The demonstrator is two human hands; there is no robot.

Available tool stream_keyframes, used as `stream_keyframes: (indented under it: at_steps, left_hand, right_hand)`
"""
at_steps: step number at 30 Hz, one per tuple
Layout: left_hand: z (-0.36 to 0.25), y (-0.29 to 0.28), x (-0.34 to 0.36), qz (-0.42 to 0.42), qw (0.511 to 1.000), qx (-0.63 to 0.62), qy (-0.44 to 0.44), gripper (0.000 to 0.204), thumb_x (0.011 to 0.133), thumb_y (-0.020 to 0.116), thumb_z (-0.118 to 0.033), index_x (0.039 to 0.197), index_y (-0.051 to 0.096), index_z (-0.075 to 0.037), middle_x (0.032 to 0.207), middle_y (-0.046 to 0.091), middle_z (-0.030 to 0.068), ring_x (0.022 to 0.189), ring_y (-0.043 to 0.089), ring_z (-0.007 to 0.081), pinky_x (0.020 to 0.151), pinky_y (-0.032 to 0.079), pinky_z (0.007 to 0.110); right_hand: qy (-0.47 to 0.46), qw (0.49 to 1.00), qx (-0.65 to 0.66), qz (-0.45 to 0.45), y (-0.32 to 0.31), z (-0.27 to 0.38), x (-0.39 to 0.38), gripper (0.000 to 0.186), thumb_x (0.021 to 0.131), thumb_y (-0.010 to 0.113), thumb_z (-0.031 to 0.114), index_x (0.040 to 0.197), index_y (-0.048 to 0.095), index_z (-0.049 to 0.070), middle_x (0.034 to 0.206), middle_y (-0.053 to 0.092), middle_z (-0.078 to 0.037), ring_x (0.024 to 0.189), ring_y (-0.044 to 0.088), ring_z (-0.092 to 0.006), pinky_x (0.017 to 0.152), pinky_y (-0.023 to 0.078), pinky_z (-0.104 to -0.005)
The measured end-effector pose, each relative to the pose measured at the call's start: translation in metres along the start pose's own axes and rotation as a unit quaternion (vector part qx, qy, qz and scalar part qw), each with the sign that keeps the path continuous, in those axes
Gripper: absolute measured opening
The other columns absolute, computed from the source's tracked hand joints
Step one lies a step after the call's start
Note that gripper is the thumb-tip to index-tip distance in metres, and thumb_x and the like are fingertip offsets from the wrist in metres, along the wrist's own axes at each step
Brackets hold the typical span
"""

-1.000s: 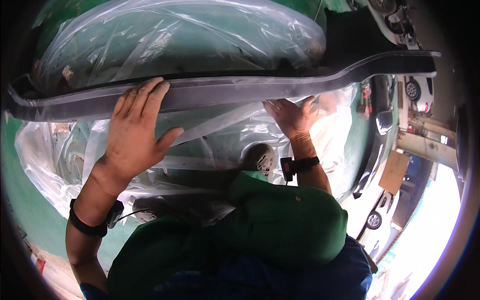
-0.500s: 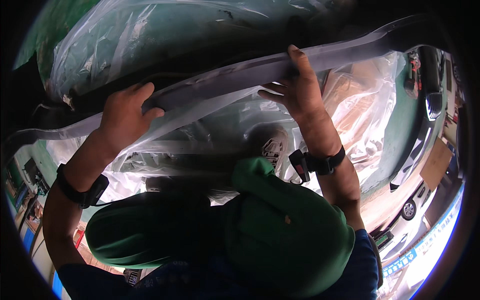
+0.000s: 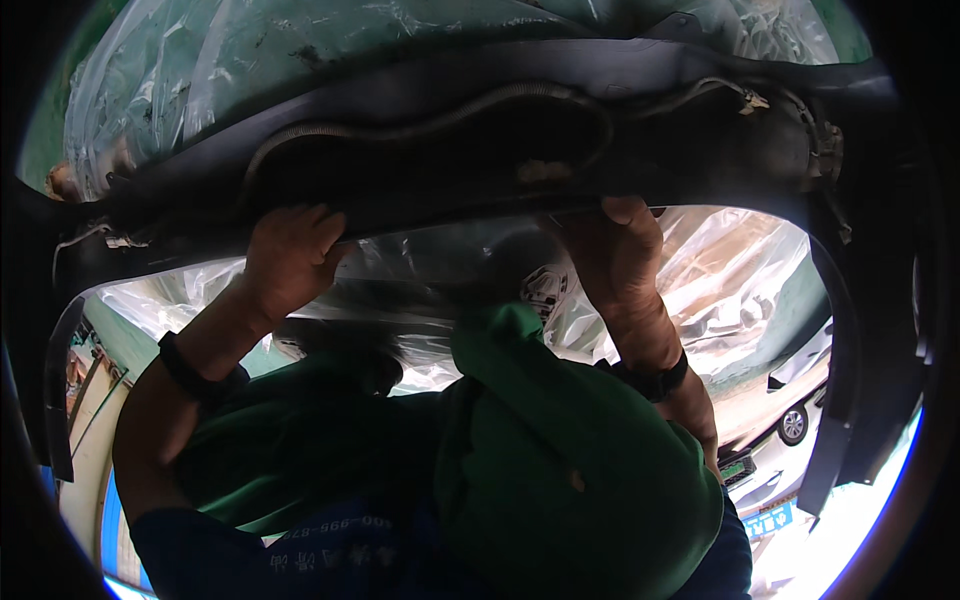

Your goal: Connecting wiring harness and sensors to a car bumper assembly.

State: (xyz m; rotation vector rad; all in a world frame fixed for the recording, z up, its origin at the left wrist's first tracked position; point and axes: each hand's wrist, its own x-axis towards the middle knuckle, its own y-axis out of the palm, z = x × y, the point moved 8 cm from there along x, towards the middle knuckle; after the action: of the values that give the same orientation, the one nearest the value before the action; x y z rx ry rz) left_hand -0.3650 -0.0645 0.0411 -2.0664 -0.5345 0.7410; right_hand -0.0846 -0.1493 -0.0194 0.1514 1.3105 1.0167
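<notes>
A long dark car bumper (image 3: 700,150) spans the view, its hollow inner side facing me and its two ends curving down at the sides. My left hand (image 3: 292,258) is closed over its near edge, left of the middle. Further right, my right hand (image 3: 622,250) grips the same edge with the thumb on top; its other fingers are in shadow. Along the bumper's inside runs a ribbed wiring harness (image 3: 530,92), with a pale connector (image 3: 755,102) toward the right.
Clear plastic sheeting (image 3: 740,260) covers the floor below, and more plastic film (image 3: 240,75) lies beyond the bumper. My green-clad legs (image 3: 570,450) and a shoe (image 3: 543,290) are under my arms. A white car (image 3: 770,455) stands at the lower right.
The bumper has tipped so its hollow inside with the wiring now shows, and its ends hang closer to me. Both hands have gone from spread fingers to gripping its edge.
</notes>
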Motion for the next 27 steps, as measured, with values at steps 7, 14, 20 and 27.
stream_keyframes:
  at_steps: [7,14,20,27]
  left_hand:
    - [0.0,0.008,-0.001,0.013,1.0,0.006,0.023,0.028,0.07,0.083,-0.013,0.082,0.058,-0.008,0.074,0.054,0.009,0.067,0.06,0.0311,0.058,0.046,0.043]
    - [-0.004,0.009,0.001,0.016,1.0,0.003,0.024,0.028,0.072,0.082,-0.015,0.083,0.057,-0.007,0.074,0.054,0.0102,0.067,0.059,0.0325,0.059,0.046,0.044]
    - [-0.003,0.006,-0.002,0.004,1.0,-0.004,-0.007,0.028,0.074,0.08,-0.015,0.082,0.055,-0.007,0.077,0.054,0.0111,0.073,0.059,0.0333,0.064,0.046,0.045]
    - [-0.008,0.008,-0.012,-0.01,1.0,0.001,0.001,0.026,0.073,0.078,-0.014,0.086,0.057,-0.007,0.08,0.054,0.0101,0.073,0.058,0.0319,0.065,0.045,0.044]
  right_hand:
    - [0.033,0.995,0.088,0.022,0.009,-0.009,-0.003,0.055,0.082,0.065,0.024,0.131,0.059,0.001,0.127,0.065,-0.018,0.125,0.058,-0.0336,0.116,0.035,-0.0539]
    - [0.012,0.998,0.048,0.042,0.004,-0.011,-0.001,0.058,0.08,0.069,0.025,0.133,0.058,0.003,0.126,0.066,-0.016,0.124,0.059,-0.0328,0.114,0.038,-0.0525]
    - [0.034,0.999,-0.009,0.023,0.004,-0.007,-0.003,0.061,0.08,0.069,0.031,0.133,0.06,0.003,0.131,0.064,-0.018,0.123,0.059,-0.033,0.112,0.04,-0.0512]
    - [0.03,0.998,-0.009,0.062,0.0,-0.012,-0.005,0.062,0.082,0.069,0.031,0.136,0.058,0.002,0.135,0.063,-0.017,0.128,0.057,-0.0326,0.115,0.036,-0.0515]
